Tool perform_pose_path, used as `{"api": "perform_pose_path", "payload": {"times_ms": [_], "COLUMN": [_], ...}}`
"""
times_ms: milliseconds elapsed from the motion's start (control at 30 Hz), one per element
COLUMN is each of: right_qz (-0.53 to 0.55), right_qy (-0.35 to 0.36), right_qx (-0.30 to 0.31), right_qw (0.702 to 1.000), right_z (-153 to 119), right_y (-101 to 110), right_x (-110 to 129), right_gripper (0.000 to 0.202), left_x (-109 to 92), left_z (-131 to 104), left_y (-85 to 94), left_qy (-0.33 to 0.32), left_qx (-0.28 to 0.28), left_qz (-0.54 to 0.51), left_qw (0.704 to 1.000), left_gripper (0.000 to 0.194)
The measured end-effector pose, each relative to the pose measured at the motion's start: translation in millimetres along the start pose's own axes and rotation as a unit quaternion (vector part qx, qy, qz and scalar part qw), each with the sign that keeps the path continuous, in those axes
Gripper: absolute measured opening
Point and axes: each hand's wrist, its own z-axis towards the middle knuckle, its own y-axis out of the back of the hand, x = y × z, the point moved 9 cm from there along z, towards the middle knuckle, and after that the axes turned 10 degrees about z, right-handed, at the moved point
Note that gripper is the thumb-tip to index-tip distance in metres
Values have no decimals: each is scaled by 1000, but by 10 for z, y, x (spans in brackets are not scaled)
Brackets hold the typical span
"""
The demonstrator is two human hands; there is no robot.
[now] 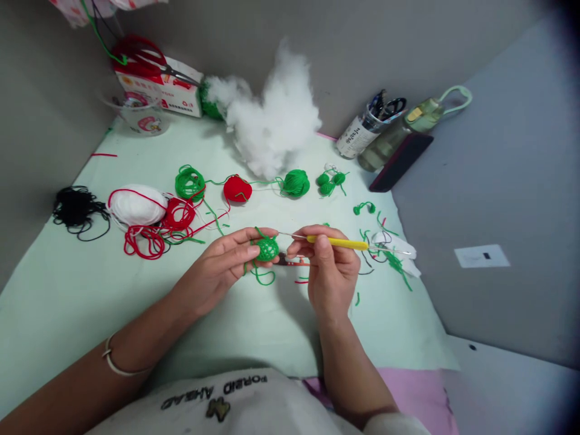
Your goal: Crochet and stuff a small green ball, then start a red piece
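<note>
Green yarn piece above pale green counter, pinched in left hand, back hidden by fingers. Yellow hook pinched in right hand, handle partly covered. Hook tip by left fingertips; touching or not, hard to tell. Orange-and-black thing between hands, partly blocked.

Positions are referenced to the view centre. At 2 o'clock: bottle, with phone in front of it. Between 1 and 2 o'clock: pen cup, located beside the bottle. At 10 o'clock: clear tub, located in front of box. At 9 o'clock: black yarn. At 3 o'clock: wall plate.
</note>
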Motion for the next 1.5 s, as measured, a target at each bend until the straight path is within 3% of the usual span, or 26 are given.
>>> {"api": "perform_pose_path", "payload": {"times_ms": [1000, 1333, 1500], "right_qz": [-11, -26, -18], "right_qy": [-14, 30, -10], "right_qx": [27, 40, 29], "right_qw": [999, 998, 999], "right_z": [-14, -43, -23], "right_y": [-15, -64, -29], "right_x": [12, 76, -2], "right_gripper": [21, 17, 21], "left_x": [6, -6, -11], "left_z": [-13, -12, -26], "left_y": [17, 26, -5], "left_qy": [6, 6, 4], "left_qx": [-4, -12, -1], "left_qz": [1, 12, 14], "left_qw": [1000, 1000, 1000], "left_gripper": [16, 16, 21]}}
